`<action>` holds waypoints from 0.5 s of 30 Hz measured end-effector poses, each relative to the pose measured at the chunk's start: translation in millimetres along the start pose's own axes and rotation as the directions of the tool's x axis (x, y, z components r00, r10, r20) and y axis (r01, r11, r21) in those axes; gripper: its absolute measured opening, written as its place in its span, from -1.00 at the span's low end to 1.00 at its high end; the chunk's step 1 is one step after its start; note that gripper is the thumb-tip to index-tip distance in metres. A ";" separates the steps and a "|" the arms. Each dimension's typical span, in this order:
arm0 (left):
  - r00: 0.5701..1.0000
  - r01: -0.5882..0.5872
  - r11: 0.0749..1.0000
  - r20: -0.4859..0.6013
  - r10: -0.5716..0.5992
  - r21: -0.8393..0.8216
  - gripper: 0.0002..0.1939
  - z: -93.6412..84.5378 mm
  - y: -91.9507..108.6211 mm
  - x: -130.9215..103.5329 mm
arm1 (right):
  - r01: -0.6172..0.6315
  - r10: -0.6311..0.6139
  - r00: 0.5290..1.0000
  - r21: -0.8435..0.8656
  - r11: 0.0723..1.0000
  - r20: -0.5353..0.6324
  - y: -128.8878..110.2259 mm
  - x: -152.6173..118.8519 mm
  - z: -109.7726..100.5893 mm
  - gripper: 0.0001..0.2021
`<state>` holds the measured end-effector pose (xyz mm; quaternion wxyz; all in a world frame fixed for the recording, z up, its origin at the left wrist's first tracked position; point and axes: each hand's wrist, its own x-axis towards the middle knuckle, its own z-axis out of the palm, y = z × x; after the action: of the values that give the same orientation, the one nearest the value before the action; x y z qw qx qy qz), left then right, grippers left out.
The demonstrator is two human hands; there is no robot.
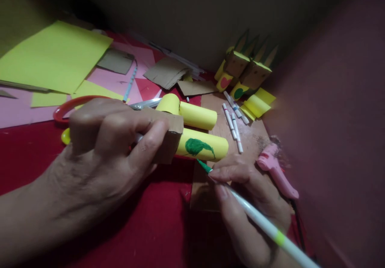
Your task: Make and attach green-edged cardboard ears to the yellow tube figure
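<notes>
Near the middle, my left hand (120, 139) is closed round a small cardboard box (170, 139). Yellow paper tubes (198, 115) stick out from the box to the right. On the nearer tube (221, 148) there is a green painted leaf-like shape (197, 147). My right hand (252, 204) pinches a white pen with a green tip (258, 216). The pen's tip is just below the green shape, at the tube's lower edge; whether it touches cannot be made out. Scissors with a red handle (61, 113) lie partly hidden behind my left hand.
Yellow sheets (57, 55), pink paper and cardboard scraps (165, 72) lie at the back left. Cardboard figures with green spikes (243, 67) stand at the back right. White markers (230, 121) and a pink glue gun (276, 169) lie on the right, beside a wall.
</notes>
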<state>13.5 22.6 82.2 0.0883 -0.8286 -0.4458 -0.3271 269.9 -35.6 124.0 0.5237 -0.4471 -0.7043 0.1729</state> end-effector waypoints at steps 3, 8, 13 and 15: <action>0.993 -0.095 0.991 -0.068 0.101 0.096 -0.30 2.5 -1.9 -2.5 | 0.029 -0.031 0.999 0.081 0.996 0.029 2.4 3.7 -1.8 -0.72; 0.946 -0.281 0.950 -0.129 0.298 0.137 -0.26 7.8 -16.7 2.9 | -0.231 0.207 0.973 0.447 0.864 0.103 15.0 2.3 2.0 -0.81; 0.917 -0.289 0.932 -0.215 0.335 0.220 -0.14 1.1 -11.4 17.9 | -0.339 0.341 0.928 0.711 0.616 0.147 23.5 1.5 9.4 -0.96; 0.918 -0.250 0.943 -0.255 0.303 0.219 -0.08 -3.1 -9.2 17.2 | -0.334 0.365 0.921 0.754 0.565 0.135 23.3 5.5 11.4 -0.95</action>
<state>11.4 38.3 94.0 0.2722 -0.8159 -0.3344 -0.3851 269.9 -16.0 106.1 0.6307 -0.3167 -0.4518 0.5458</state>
